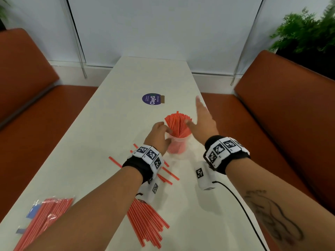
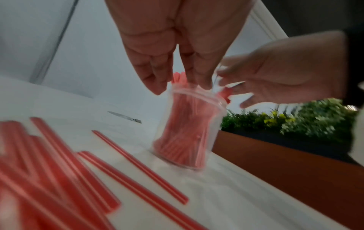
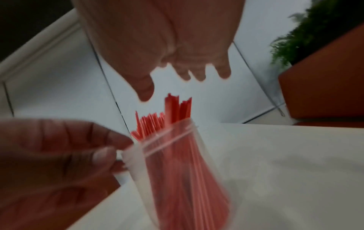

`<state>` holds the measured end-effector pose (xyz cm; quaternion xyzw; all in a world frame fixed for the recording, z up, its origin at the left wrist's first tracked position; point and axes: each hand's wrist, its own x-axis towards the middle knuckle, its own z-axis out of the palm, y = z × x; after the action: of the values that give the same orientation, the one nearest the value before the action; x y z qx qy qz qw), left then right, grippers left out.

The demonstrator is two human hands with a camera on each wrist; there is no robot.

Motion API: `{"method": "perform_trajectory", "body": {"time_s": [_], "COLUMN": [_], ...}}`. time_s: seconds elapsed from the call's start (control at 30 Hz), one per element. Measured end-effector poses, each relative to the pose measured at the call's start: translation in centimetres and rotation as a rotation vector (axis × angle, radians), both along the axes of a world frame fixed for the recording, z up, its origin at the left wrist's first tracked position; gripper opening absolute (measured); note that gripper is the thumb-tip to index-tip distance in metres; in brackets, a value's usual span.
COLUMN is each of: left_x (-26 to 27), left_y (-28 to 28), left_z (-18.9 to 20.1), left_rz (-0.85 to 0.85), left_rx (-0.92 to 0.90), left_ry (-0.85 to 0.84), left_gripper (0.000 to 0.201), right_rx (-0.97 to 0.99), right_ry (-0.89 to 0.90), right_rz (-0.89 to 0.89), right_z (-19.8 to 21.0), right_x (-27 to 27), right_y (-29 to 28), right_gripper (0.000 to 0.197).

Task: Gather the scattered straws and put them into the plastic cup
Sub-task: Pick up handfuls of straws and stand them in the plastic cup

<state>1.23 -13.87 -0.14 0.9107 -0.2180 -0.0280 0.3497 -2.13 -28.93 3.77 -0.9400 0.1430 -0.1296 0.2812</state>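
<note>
A clear plastic cup [image 1: 177,146] stands mid-table, packed with red striped straws [image 1: 178,125] that fan out above its rim. My left hand [image 1: 161,134] holds the cup at its left side, with thumb and fingers curled at the rim. In the right wrist view that left hand [image 3: 65,155] pinches the rim of the cup [image 3: 177,179]. My right hand [image 1: 199,116] hovers just right of the straw tops with fingers straight and holds nothing. In the left wrist view the cup [image 2: 187,132] looks slightly tilted. More loose straws [image 1: 167,173] lie on the table near my left wrist.
A heap of loose straws [image 1: 147,221] lies under my left forearm, and a plastic bag of straws [image 1: 47,212] sits at the near left edge. A purple sticker [image 1: 151,99] lies beyond the cup. Orange benches [image 1: 290,109] flank the narrow white table [image 1: 126,84]. A black cable [image 1: 235,201] trails at the right.
</note>
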Motion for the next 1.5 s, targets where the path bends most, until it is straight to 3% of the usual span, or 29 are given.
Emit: {"method": "perform_trajectory", "body": {"time_s": [0.07,0.13,0.23,0.33,0.37,0.43,0.53,0.6,0.63,0.73,0.77,0.83,0.9,1.1,1.17,1.27,1.4,1.5], "left_x": [0.4,0.9,1.2,0.2,-0.4,-1.7,-3.9,-5.1,-8.4,-9.2,-9.5,-10.1,-10.7,-10.9,-10.9,-10.9,-10.7,-10.6], "left_y": [1.6,3.6,6.9,9.5,10.2,10.9,11.1,11.3,13.9,13.6,13.3,12.8,12.8,13.1,13.1,13.2,13.2,12.8], "left_z": [0.2,0.6,1.4,1.7,1.6,1.4,1.0,0.4,0.6,-0.5,-0.7,-0.7,-0.5,-0.4,-0.6,-1.0,-1.6,-1.8], "left_rz": [0.057,0.123,0.168,0.173,0.172,0.178,0.158,0.143,0.179,0.204,0.199,0.206,0.196,0.208,0.231,0.276,0.308,0.319], "left_rx": [-0.021,0.017,0.139,0.329,0.391,0.441,0.457,0.49,0.481,0.428,0.396,0.299,0.259,0.139,0.083,-0.012,-0.083,-0.129], "left_ry": [0.024,0.075,0.132,0.204,0.233,0.296,0.411,0.45,0.482,0.522,0.551,0.607,0.614,0.639,0.675,0.699,0.699,0.706], "left_gripper": [0.029,0.029,0.031,0.034,0.035,0.035,0.035,0.02,0.009,0.004,0.018,0.039,0.044,0.05,0.047,0.038,0.032,0.033], "right_rx": [0.057,0.05,-0.018,-0.021,-0.057,-0.167,-0.158,-0.164,-0.211,-0.292,-0.289,-0.283,-0.306,-0.355,-0.371,-0.402,-0.437,-0.243], "right_ry": [-0.254,-0.322,-0.122,0.271,0.412,0.614,0.736,0.759,0.761,0.71,0.701,0.708,0.717,0.825,0.858,0.867,0.758,0.708], "right_rz": [-0.089,-0.02,0.182,0.38,0.439,0.517,0.498,0.481,0.532,0.506,0.468,0.428,0.438,0.457,0.434,0.442,0.421,0.277], "right_z": [0.8,1.3,1.3,0.4,-0.2,-1.7,-3.6,-4.4,-4.2,-5.5,-5.8,-6.0,-5.7,-4.4,-4.9,-4.8,-5.6,-6.2], "right_x": [-1.1,-2.1,-3.1,-4.0,-4.5,-5.3,-6.4,-7.5,-9.8,-9.4,-9.1,-8.7,-8.8,-8.9,-8.8,-9.1,-10.3,-10.5], "right_y": [0.3,1.6,4.3,7.3,8.4,10.4,12.6,14.1,17.0,18.2,18.4,18.2,18.4,18.8,18.9,19.0,19.3,19.2], "right_gripper": [0.063,0.044,0.027,0.026,0.026,0.046,0.055,0.051,0.049,0.047,0.053,0.042,0.027,0.015,0.03,0.016,0.029,0.031]}}
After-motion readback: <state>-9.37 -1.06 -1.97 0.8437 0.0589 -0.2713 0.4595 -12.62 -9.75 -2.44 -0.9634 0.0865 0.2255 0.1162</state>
